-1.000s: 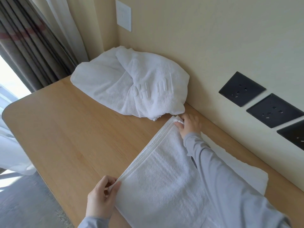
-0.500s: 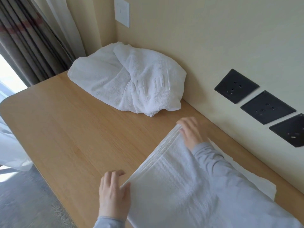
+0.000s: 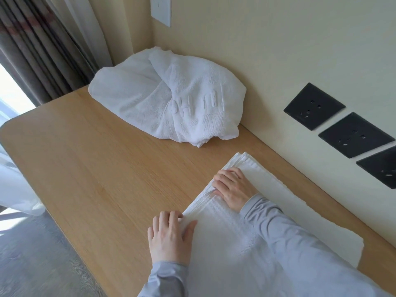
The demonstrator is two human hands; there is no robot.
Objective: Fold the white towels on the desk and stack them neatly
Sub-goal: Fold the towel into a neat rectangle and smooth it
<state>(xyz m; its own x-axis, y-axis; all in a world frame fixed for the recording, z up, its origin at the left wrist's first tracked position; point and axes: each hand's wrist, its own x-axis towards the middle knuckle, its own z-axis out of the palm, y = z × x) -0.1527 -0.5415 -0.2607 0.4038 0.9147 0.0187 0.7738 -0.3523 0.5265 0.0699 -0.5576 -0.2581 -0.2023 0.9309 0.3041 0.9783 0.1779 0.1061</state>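
A white towel (image 3: pixel 289 202) lies folded flat on the wooden desk (image 3: pixel 96 168), near the wall at the lower right. My left hand (image 3: pixel 171 236) pinches the near corner of its ribbed edge. My right hand (image 3: pixel 233 189) grips the same edge further along, fingers curled over the hem. A second white towel (image 3: pixel 162 99), crumpled into a heap with embossed letters, sits at the desk's far corner, apart from both hands. My grey sleeves cover part of the flat towel.
Three black wall sockets (image 3: pixel 314 106) sit on the cream wall to the right. A white switch plate (image 3: pixel 160 9) is high on the wall. Curtains (image 3: pixel 38 50) hang at the left beyond the desk's rounded edge. Grey floor (image 3: pixel 32 254) lies below.
Both hands have come closer together along the towel's edge. The right hand slid back from the far corner, and the towel's edge now lies lower on the desk.
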